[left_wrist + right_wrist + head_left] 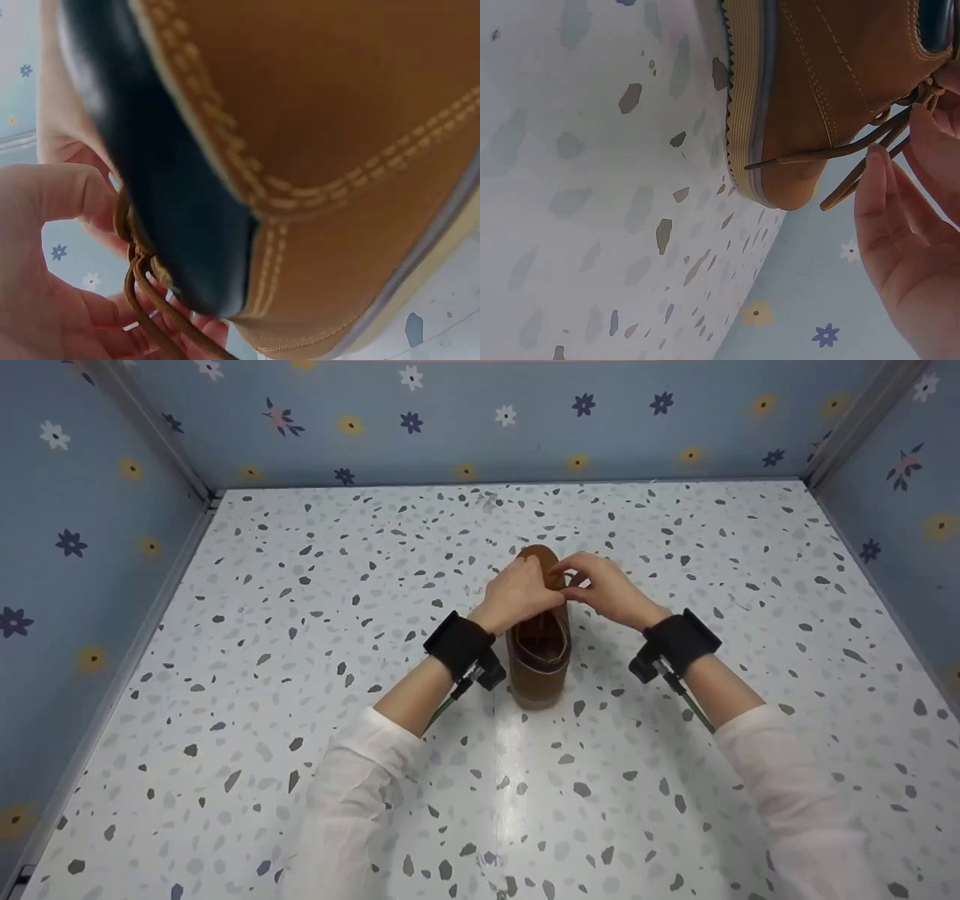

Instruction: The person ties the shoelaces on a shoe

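A tan lace-up shoe [538,690] with a dark collar stands on the speckled surface, toe pointing away from me. My left hand [517,592] lies over the laced front and grips the brown shoelace [147,300] near the knot. From the right, my right hand [609,591] pinches the lace between thumb and fingers, close beside the left fingertips. One loose lace end [802,157] trails across the side of the shoe in the right wrist view. The hands hide much of the lacing in the head view.
The white terrazzo-patterned surface [300,720] stretches around the shoe. Blue floral panels, including the back panel [510,442], border it at the back, left and right. Each wrist wears a black strap, such as the right strap [684,643], with a small camera.
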Available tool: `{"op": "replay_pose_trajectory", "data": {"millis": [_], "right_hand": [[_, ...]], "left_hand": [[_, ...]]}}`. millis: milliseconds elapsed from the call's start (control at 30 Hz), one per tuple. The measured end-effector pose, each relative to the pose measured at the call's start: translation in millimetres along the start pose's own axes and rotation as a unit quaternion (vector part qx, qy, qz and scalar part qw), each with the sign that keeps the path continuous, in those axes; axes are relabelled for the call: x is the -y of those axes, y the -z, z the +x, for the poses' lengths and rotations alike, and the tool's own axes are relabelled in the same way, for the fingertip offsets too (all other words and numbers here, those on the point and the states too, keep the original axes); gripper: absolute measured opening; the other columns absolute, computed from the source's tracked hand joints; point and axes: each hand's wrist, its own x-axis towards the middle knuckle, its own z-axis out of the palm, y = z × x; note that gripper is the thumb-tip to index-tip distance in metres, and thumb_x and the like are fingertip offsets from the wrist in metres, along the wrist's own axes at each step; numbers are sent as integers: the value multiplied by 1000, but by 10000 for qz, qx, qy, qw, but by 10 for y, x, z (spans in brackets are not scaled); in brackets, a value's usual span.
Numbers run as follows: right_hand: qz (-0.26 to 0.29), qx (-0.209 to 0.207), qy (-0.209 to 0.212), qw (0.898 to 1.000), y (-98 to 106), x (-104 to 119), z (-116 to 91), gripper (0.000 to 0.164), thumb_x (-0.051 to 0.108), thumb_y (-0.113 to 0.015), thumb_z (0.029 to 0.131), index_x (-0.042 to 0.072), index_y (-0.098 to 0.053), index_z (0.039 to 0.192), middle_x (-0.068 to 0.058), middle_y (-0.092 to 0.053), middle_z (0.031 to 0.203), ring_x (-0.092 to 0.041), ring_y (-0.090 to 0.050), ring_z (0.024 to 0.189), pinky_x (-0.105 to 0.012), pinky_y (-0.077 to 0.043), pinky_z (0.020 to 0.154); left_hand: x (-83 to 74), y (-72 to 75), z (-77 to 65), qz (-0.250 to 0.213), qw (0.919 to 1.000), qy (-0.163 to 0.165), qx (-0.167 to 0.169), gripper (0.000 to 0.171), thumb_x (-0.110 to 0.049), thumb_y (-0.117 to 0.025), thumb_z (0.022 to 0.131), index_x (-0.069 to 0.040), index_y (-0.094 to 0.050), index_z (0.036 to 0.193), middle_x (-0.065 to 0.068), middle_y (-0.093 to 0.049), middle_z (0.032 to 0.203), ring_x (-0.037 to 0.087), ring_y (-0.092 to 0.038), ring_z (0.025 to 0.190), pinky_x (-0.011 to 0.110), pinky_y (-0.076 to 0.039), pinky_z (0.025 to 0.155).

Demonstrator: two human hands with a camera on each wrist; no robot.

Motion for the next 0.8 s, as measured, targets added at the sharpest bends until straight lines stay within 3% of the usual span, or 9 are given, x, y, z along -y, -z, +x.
{"op": "replay_pose_trajectory", "data": {"millis": [167, 500, 800], "right_hand": [[75, 74, -173, 9998, -20, -11, 27, 27, 7, -52, 66, 4, -48, 92, -8, -46, 88, -19, -43, 74, -27, -32, 62], [132, 270, -165, 9994, -78, -209, 45, 18, 20, -51, 67, 16, -53, 85, 5, -50, 79, -9, -44, 68, -23, -35, 55], [149, 379, -249, 9989, -63, -179, 0, 18, 21, -51, 67, 16, -53, 84, 7, -50, 77, -5, -45, 66, -23, -35, 55]], "left_hand": [[88, 55, -22, -499, 9974, -516, -51, 23, -30, -52, 57, -11, -46, 66, -1, -44, 61, 12, -40, 51, 23, -31, 41], [186, 83, -60, -952, 9846, -1426, -340, 13, -14, -53, 62, -16, -56, 74, -8, -49, 68, 4, -42, 61, 17, -33, 52], [230, 88, -74, -563, 9754, -2107, -308, 26, -1, -49, 60, -15, -57, 81, -6, -50, 75, 4, -43, 66, 14, -32, 55]]}}
